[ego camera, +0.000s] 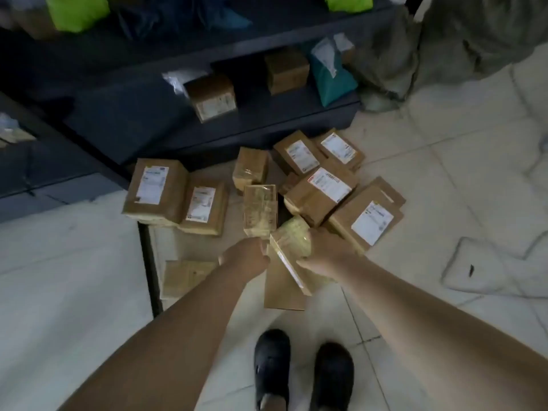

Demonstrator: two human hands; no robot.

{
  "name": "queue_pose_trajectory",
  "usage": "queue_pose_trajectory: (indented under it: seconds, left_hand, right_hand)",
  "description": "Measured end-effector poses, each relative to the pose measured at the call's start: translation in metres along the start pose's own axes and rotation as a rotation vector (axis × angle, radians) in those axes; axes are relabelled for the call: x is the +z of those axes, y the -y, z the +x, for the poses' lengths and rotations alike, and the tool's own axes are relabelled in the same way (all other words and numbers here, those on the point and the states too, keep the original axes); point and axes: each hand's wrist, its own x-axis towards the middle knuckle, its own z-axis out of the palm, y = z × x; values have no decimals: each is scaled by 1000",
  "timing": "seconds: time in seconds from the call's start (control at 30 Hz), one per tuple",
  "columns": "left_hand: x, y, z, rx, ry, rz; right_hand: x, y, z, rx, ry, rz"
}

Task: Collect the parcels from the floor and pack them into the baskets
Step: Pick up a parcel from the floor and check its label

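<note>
Several brown cardboard parcels with white labels lie in a heap on the pale tiled floor (444, 161) in front of a dark shelf. My left hand (244, 258) grips the near end of a tape-wrapped parcel (260, 209) that stands tilted on the floor. My right hand (324, 252) holds a second tape-wrapped parcel (292, 247), lifted and tilted between both hands. Two labelled parcels (155, 188) lie side by side at the left of the heap. A flat plain parcel (283, 292) lies under my hands. No basket can be made out with certainty.
A dark low shelf (142, 114) behind the heap carries brown boxes (212, 96), a teal bag (332, 80) and green bags (75, 11). A grey sack (462, 43) slumps at the back right. My two dark shoes (302, 372) stand near the bottom edge. White wrapping (486, 262) lies at right.
</note>
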Motion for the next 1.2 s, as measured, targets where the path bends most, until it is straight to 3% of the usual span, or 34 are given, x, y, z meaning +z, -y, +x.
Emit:
queue_pose_trajectory:
  seconds: [0.3, 0.4, 0.5, 0.67, 0.8, 1.07, 1.2]
  left_hand:
    - [90, 13, 109, -103, 30, -106]
    - [98, 14, 123, -90, 31, -133]
    - [91, 17, 128, -110, 26, -174]
    - [41, 2, 79, -150, -9, -314]
    - [-25, -23, 1, -176, -61, -424]
    - [-213, -95, -195, -168, -236, -709]
    - [-298, -123, -289, -31, -327, -992]
  right_hand:
    - [111, -28, 124, 106, -5, -251]
    - [121, -33, 141, 102, -98, -223]
    - [105, -32, 149, 90, -64, -159]
    - [35, -17, 106, 99, -48, 9]
    - [-51, 1, 35, 2, -69, 228]
    - [-274, 80, -154, -255, -185, 731]
    - [-366, 114, -245, -377, -279, 902]
